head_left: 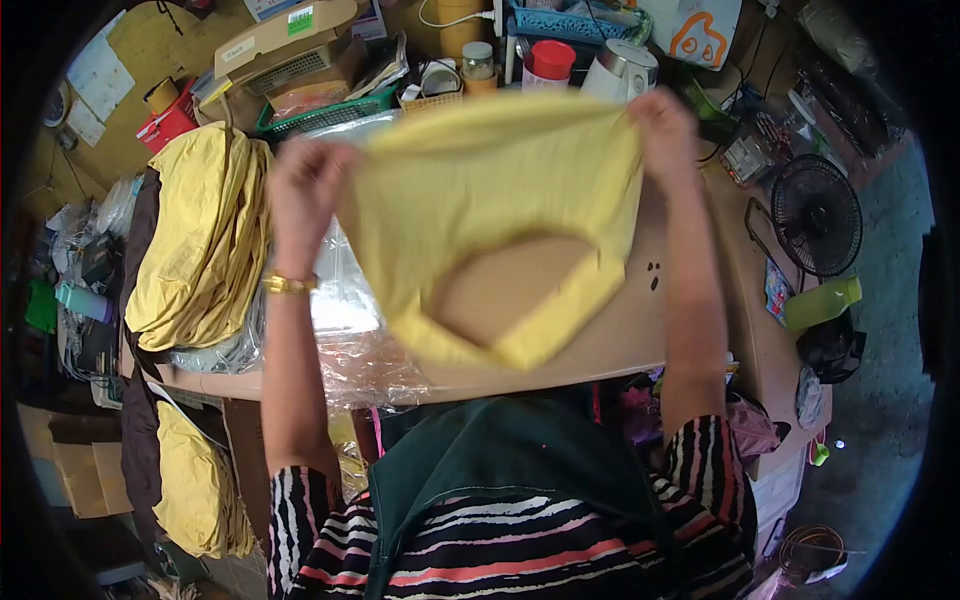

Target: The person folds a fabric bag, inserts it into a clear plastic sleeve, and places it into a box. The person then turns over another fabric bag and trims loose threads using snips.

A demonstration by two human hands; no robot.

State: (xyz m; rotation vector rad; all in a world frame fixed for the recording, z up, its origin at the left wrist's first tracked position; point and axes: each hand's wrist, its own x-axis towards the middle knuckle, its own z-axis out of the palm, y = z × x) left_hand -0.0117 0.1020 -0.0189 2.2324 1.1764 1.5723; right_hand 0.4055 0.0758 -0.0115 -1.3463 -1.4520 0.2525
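Both hands hold up a yellow cloth piece (500,180) by its two upper corners, stretched above the table (640,330). My left hand (312,180) is closed on the left corner, a gold band on its wrist. At the right corner, my right hand (665,125) pinches the fabric, slightly blurred. Near its lower edge the cloth has a large curved opening, with an angled band below it, and tabletop shows through. A stack of yellow cloth (200,235) lies left of my left hand. Clear plastic wrapping (345,285) lies under and beside the left forearm.
Along the back stand a cardboard box (285,45), a green basket (330,118), a red-lidded container (550,62) and a kettle (620,72). A black fan (816,215) and a green bottle (822,303) are at the right. More yellow cloth (200,485) hangs at lower left.
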